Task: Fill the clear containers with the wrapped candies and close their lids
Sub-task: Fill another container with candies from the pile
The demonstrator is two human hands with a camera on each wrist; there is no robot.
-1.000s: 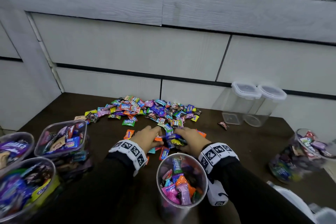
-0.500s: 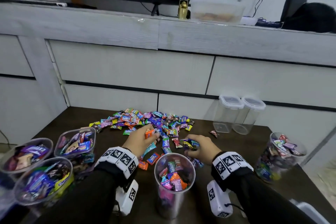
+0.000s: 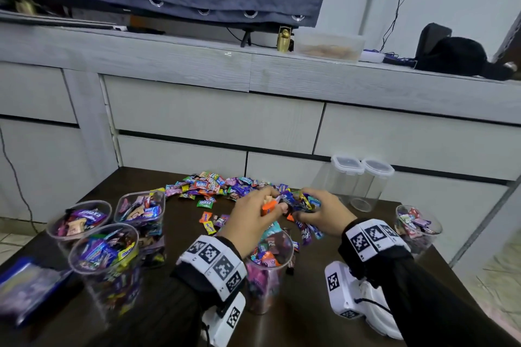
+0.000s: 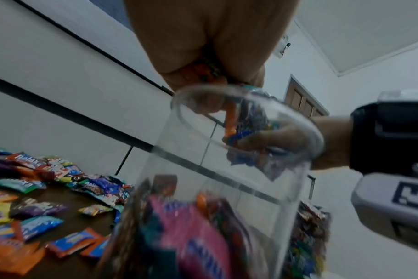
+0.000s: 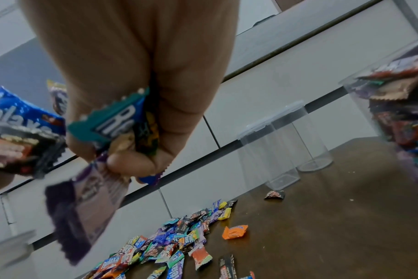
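Left hand (image 3: 255, 215) fisted round candies (image 3: 270, 205) above container (image 3: 267, 267); right hand (image 3: 324, 213) clutching handful.

The head view looks forward and down from above the dark brown wooden table (image 3: 180, 236), facing the pale grey drawer fronts (image 3: 214, 118); the left wrist view sits low and close beside the tall clear round jar of sweets (image 4: 215, 207), tilted upward; the right wrist view, equally near, looks along the right hand (image 5: 131, 79); all three share the loose heap of bright wrapped candies (image 3: 214, 187).
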